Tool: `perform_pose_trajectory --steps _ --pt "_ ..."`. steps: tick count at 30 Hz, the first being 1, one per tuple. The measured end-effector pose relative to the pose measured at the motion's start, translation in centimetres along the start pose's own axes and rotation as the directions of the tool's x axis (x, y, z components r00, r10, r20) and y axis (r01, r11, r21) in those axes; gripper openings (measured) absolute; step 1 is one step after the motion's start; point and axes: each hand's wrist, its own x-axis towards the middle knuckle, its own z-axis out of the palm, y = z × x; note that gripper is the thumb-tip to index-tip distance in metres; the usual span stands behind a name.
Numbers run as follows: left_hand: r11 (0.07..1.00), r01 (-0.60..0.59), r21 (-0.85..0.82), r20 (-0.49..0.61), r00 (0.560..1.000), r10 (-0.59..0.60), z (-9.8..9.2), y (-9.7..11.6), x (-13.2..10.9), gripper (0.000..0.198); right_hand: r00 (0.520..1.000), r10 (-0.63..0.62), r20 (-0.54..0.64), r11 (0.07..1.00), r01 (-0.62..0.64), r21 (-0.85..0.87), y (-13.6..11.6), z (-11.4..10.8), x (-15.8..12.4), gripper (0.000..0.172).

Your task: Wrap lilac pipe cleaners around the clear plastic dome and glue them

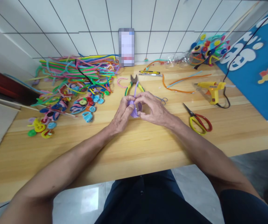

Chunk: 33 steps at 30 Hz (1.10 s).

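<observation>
Over the middle of the wooden table, both my hands are closed around a purple pipe cleaner piece, coiled into a rounded shape. One free end of it sticks up past my fingers. My left hand pinches its left side between thumb and fingers. From the right, my right hand grips it with curled fingers; part of the piece is hidden behind them. Just beyond the hands lie pliers with green and yellow handles. Small metal scissors show partly beside my right hand.
Colourful pipe cleaners are heaped at the back left, with small coiled pieces in front. A phone leans against the tiled wall. To the right are red-and-yellow-handled scissors, a corded yellow glue gun and a decorated clear bottle.
</observation>
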Motion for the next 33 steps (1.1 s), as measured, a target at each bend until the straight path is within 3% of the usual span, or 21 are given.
perform_pose_trajectory --steps 19,33 --pt "0.999 -0.005 0.039 0.003 1.000 0.005 0.08 0.08 -0.13 0.042 1.000 0.029 -0.010 0.998 -0.028 0.056 0.08 0.08 0.02 0.040" --pt "0.998 -0.013 0.061 0.002 1.000 0.012 0.11 0.09 0.04 0.043 0.996 0.058 0.066 0.993 -0.065 0.103 0.39 -0.81 0.19 0.042"
